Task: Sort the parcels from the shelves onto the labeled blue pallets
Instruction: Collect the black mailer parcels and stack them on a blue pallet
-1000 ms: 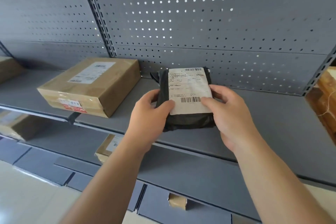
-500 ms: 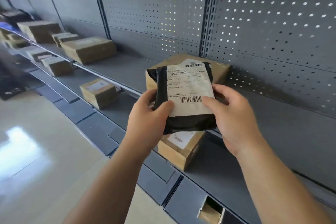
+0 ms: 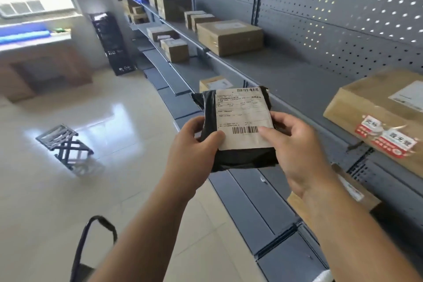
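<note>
Pale tiled floor [image 3: 114,121] to the left, grey pegboard shelves [image 3: 286,80] running away on the right. Swung within the last second from facing the shelf head-on to looking down the aisle. Lifted off the shelf and now carried in the air just outside its front edge, left of a cardboard box [image 3: 370,107]: black poly-mailer parcel [image 3: 238,155]. Gripped at both sides, left hand [image 3: 194,142] and right hand [image 3: 297,144] curled round it, thumbs pressed on the white shipping label [image 3: 242,117]. Likely picked and heading off for sorting; drop-off spot not in view. Soft, glossy, wrinkled bag, label up, barcode near its lower end.
</note>
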The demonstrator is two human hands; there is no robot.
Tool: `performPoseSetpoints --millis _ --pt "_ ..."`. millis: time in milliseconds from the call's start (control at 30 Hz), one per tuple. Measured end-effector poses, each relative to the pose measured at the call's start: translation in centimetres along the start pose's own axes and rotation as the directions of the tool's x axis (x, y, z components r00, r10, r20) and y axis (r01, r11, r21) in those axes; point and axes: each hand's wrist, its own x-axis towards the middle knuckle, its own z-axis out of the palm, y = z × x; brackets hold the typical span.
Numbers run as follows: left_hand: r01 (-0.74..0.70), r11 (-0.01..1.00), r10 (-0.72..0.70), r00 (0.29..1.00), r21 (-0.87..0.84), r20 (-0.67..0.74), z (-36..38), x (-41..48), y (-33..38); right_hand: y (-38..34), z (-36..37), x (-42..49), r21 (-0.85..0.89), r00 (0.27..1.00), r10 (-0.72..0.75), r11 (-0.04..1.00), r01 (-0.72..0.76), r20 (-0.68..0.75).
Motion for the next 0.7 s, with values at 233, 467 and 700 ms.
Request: performPoseSetpoints --millis 233,467,700 --pt "0.024 0.999 -0.018 0.979 0.026 -0.203 -4.8 7.2 -1.2 0.5 8.3 8.5 0.025 0.984 -0.003 1.0 -0.002 0.178" --pt "0.047 0.998 -0.029 0.92 0.036 -0.391 -7.5 14.9 -0.6 0.1 15.4 17.6 0.043 0.931 -0.032 0.999 0.017 0.364" --pt "0.079 0.996 -0.087 0.857 -0.037 -0.509 -12.0 20.3 -1.4 0.4 23.3 23.1 -0.01 0.86 -0.036 0.999 0.048 0.509"
